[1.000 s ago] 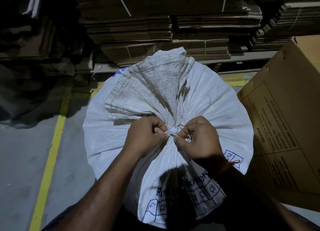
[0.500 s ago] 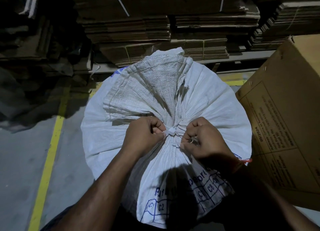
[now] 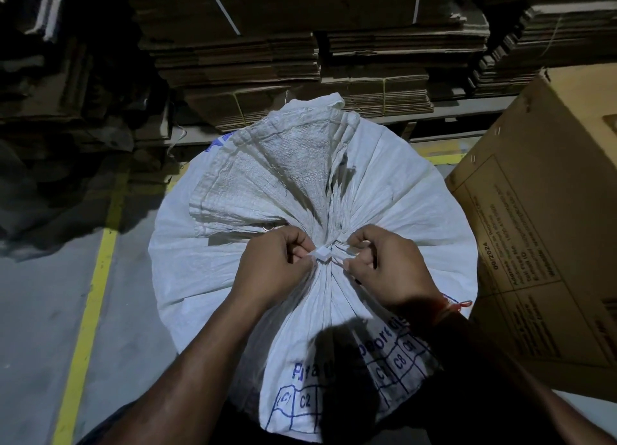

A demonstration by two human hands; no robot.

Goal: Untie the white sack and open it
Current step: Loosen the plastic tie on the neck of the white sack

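Head camera looks straight down on a large white woven plastic sack (image 3: 384,211) with blue printed lettering, standing upright on the grey concrete floor (image 3: 33,311) directly in front of the person. Its mouth is gathered into a tight neck near the middle of the top, and the loose woven flap above the neck lies folded away from the person, so the knot sits exposed and reachable.

The left hand (image 3: 273,267) is curled, its fingertips pinching one end of the flat white tie strip (image 3: 322,254) just at the knot. The right hand (image 3: 389,264) is likewise curled on the other side, fingertips closed on what looks like the tie's other end, though that end is partly hidden by the fingers. The two hands sit close on either side of the knot, apparently so each can draw an end outward and work it loose. The pleats still radiate tightly from the neck, so by my judgement the sack remains tied and the untying step is in hand. A thin red thread bracelet (image 3: 457,306) circles the right wrist.

A yellow painted line (image 3: 90,304) runs along the floor to the left. A big brown cardboard carton (image 3: 551,227) with a printed label stands just beside the sack on the right. Behind, bundles of flattened brown cardboard sheets (image 3: 300,60) are stacked high in a dim storeroom.
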